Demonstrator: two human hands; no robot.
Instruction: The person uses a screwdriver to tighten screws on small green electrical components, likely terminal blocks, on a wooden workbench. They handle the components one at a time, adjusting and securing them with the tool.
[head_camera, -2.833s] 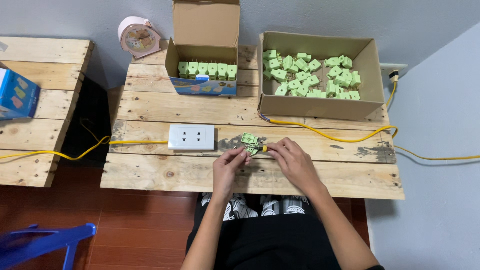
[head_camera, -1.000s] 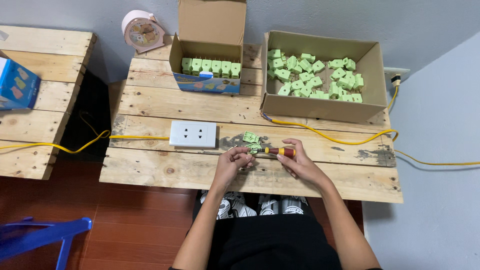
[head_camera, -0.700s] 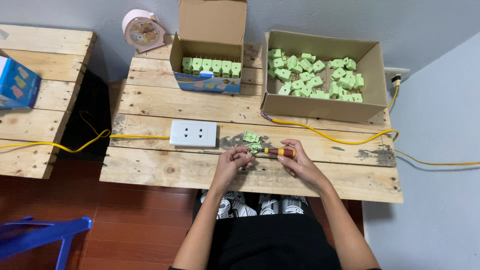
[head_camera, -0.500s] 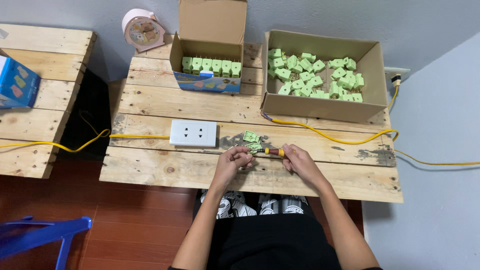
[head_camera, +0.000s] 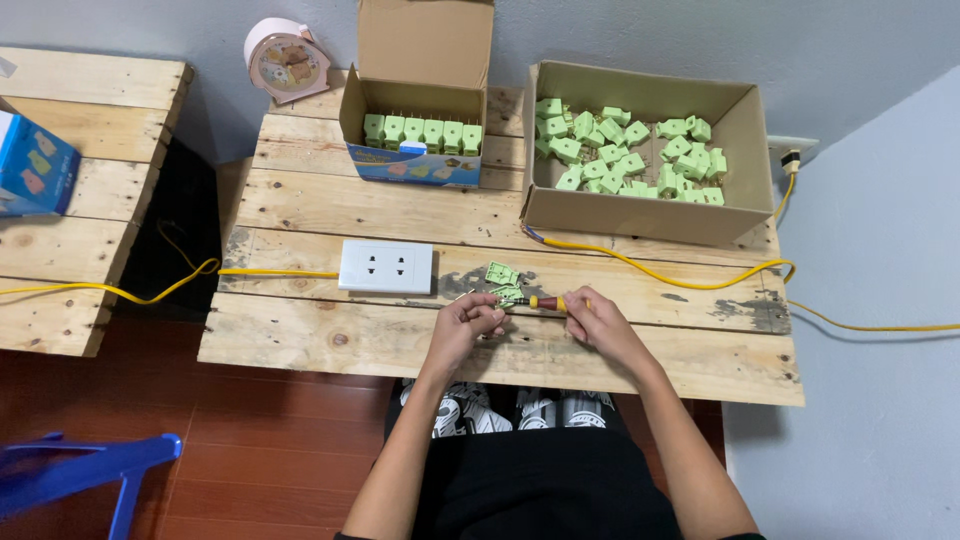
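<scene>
Head view is showing me the left hand (head_camera: 468, 322) pinching a small green plug part (head_camera: 508, 294) at the front of the wooden table (head_camera: 330, 345), while the right hand (head_camera: 592, 318) is closing around a screwdriver (head_camera: 545, 302) pointing at it. I'm judging the tip could be slipping off the tiny screw, jabbing fingers or flicking the loose green pieces (head_camera: 500, 273) just beyond off the edge.

Two open cardboard boxes (head_camera: 640, 205) (head_camera: 415, 160) at back — blue carton (head_camera: 35, 165) left
</scene>
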